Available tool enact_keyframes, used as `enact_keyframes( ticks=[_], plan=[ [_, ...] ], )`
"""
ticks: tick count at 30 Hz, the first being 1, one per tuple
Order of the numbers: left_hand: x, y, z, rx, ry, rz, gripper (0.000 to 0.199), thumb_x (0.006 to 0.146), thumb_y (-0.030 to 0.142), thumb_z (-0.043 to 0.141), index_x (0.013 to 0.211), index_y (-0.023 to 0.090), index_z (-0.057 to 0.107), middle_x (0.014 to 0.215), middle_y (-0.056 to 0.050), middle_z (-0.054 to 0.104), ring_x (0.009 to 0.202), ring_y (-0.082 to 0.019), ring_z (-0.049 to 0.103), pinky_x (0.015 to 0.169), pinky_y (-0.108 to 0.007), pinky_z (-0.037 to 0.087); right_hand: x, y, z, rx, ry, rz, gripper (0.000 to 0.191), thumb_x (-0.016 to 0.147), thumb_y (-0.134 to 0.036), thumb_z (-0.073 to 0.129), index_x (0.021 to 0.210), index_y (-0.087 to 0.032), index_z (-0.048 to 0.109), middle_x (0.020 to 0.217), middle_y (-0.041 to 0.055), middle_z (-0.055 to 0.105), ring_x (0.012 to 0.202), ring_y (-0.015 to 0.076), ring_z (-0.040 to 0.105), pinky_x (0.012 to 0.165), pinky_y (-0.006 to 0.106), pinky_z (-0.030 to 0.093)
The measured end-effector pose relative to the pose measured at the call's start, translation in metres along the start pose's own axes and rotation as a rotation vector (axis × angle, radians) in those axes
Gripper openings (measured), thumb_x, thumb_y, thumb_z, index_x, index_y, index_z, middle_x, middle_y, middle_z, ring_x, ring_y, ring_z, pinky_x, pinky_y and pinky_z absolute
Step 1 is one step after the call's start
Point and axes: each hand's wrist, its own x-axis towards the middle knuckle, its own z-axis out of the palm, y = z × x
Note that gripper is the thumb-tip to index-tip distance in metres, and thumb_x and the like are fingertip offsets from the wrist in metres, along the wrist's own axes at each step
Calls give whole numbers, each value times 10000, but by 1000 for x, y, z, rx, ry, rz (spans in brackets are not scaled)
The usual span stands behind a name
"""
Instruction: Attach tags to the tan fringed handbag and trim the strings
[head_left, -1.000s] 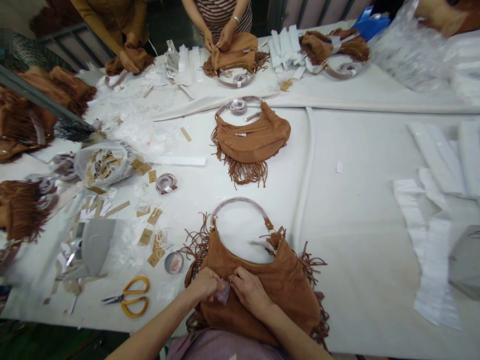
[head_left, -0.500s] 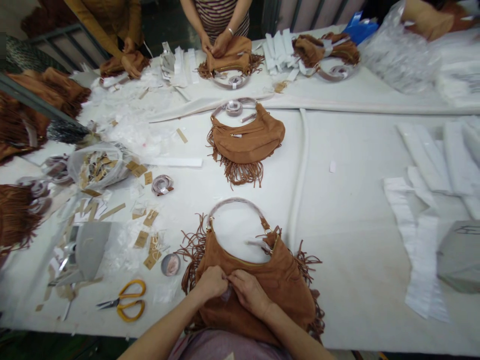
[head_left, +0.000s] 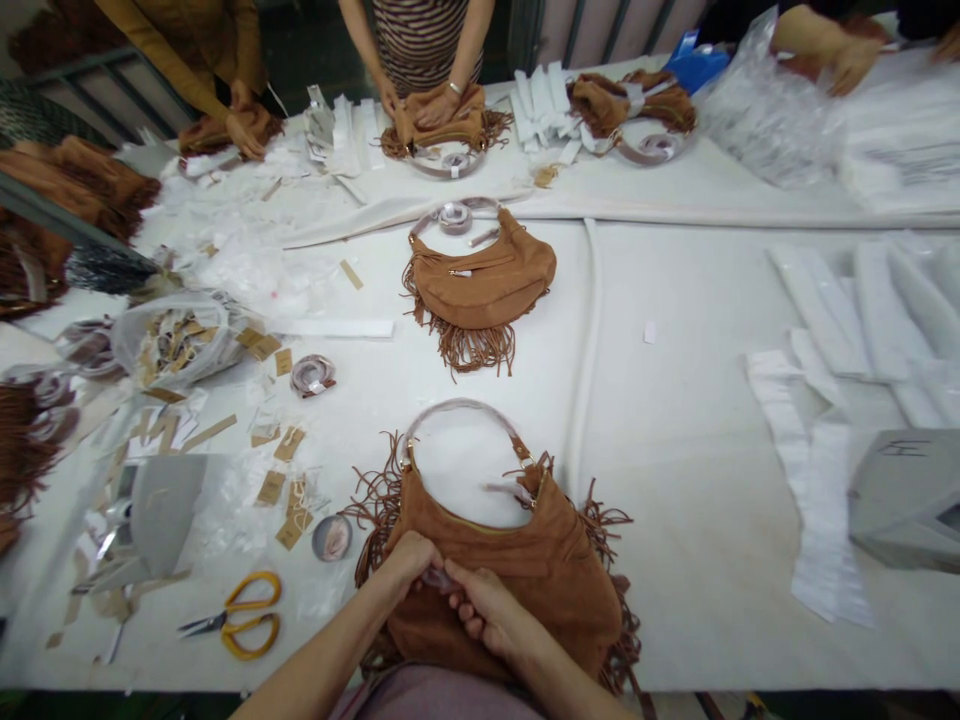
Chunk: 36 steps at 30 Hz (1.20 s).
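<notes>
A brown fringed suede bag [head_left: 540, 590] lies at the table's near edge, its wrapped handle [head_left: 457, 408] curving away from me. Over the bag's upper left front, my left hand [head_left: 414, 562] and my right hand [head_left: 480, 600] meet with fingers closed. Between them is a small piece of clear plastic [head_left: 439, 578], pinched by both. What lies under the plastic is hidden by my fingers. Yellow-handled scissors [head_left: 238, 614] and a small round dish [head_left: 331, 538] are left of the bag.
A second brown bag [head_left: 487, 280] lies mid-table. Tags [head_left: 271, 488], a grey tape dispenser [head_left: 169, 510] and a plastic bag of tags [head_left: 180, 340] are left. White strips [head_left: 821, 500] lie right. Across the table, people handle bags and plastic.
My right hand has turned, its curled fingers now showing, and more clear plastic shows between my hands. The view has shifted slightly right. Across the table, the striped-shirt person's hands have moved apart.
</notes>
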Motion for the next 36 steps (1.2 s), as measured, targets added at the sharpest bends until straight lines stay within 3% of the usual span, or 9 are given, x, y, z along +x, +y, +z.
enact_keyframes(
  ticks=[4, 10, 20, 23, 26, 29, 32, 36],
  plan=[
    [0, 1, 0, 87, 34, 27, 118, 572, 114, 526, 505, 129, 622, 493, -26, 578, 510, -134, 537, 461, -217, 327, 5, -2, 5, 83, 62, 48, 284, 836, -390, 516, 656, -173, 481, 432, -77, 426, 297, 21, 256, 306, 130, 108],
    [-6, -5, -1, 160, 131, 74, 153, 675, 179, 526, 657, 145, 674, 663, -55, 658, 719, -154, 607, 581, -201, 379, 13, 4, 8, 145, 151, 23, 308, 817, -385, 538, 608, -179, 446, 433, -79, 409, 307, 21, 254, 302, 137, 105],
    [-6, -10, -2, 70, 94, 153, 298, 797, 331, 465, 640, 130, 618, 619, -39, 639, 581, -134, 589, 515, -193, 416, 25, 14, 10, 213, 201, -69, 239, 690, -212, 612, 522, -172, 446, 392, -91, 377, 315, 18, 242, 329, 157, 112],
    [-16, -13, -2, -91, 79, 94, 423, 832, 493, 407, 742, 132, 606, 662, -64, 649, 562, -153, 608, 495, -218, 454, 27, 16, 9, 242, 179, -87, 242, 679, -215, 608, 515, -176, 435, 388, -94, 372, 317, 17, 222, 334, 161, 109],
    [-29, -17, 8, -381, -9, -57, 521, 722, 648, 515, 778, 134, 585, 615, -59, 625, 557, -183, 625, 515, -263, 498, 29, 19, 6, 262, 160, -106, 231, 671, -207, 599, 507, -172, 439, 384, -91, 374, 317, 17, 238, 336, 161, 115],
    [-33, -20, 27, -700, -47, -98, 492, 620, 593, 672, 780, 136, 585, 593, -23, 607, 552, -153, 615, 565, -264, 518, 30, 21, 6, 281, 134, -134, 226, 661, -190, 584, 490, -171, 436, 381, -78, 399, 320, 25, 298, 338, 158, 164],
    [-29, -22, 44, -887, 57, -67, 405, 600, 495, 726, 680, 128, 575, 526, 3, 572, 465, -103, 552, 523, -233, 499, 30, 22, 7, 294, 84, -152, 229, 651, -212, 609, 486, -168, 456, 412, -43, 481, 343, 45, 386, 356, 166, 260],
    [-26, -23, 53, -863, 210, 21, 327, 655, 448, 681, 701, 136, 598, 546, -2, 599, 447, -101, 547, 481, -222, 488, 28, 19, 7, 305, 37, -138, 245, 637, -246, 657, 490, -160, 482, 418, -29, 506, 342, 53, 410, 350, 167, 281]
  ],
)
